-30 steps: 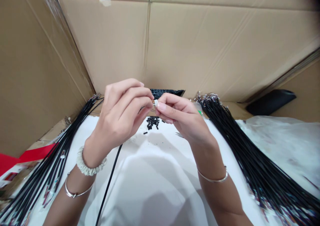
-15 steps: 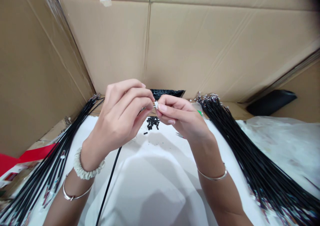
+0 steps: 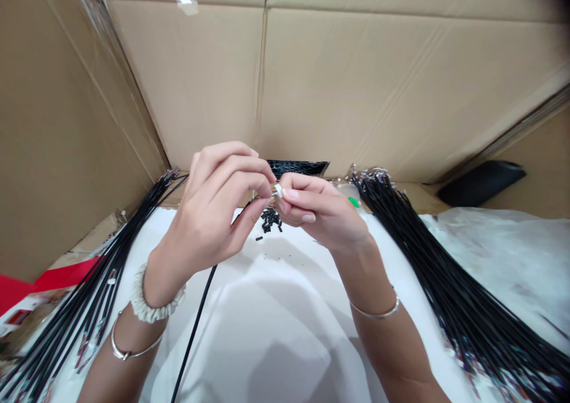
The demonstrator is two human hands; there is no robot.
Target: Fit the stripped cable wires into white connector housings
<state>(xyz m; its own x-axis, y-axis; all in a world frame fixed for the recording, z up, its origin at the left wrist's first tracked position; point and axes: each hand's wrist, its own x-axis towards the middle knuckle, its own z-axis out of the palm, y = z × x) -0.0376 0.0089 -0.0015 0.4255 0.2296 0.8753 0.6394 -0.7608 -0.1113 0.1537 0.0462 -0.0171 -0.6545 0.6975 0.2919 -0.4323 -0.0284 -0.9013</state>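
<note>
My left hand [image 3: 214, 213] pinches thin wires at the end of a black cable [image 3: 196, 326], which runs down from under that hand toward the near edge. Facing it, my right hand [image 3: 320, 210] grips a small white connector [image 3: 278, 190] between thumb and forefinger. The fingertips of both hands almost meet at the connector, and the wires lead into the gap between them. Whether any wire sits inside the connector is too small to tell. Just below the hands lies a pile of short black tube pieces [image 3: 269, 219] on the white table surface [image 3: 276, 296].
Bundles of black cables with bare wire ends lie at left [image 3: 116, 254] and right [image 3: 436, 266]. Cardboard walls [image 3: 200, 82] enclose the back and sides. A black roll-like object [image 3: 483, 183] and clear plastic sheeting [image 3: 503, 248] are at right.
My left thumb has shifted and now shows more fully beside the wires. My right hand has dropped slightly and moved a little left, with the white connector still in its fingers.
</note>
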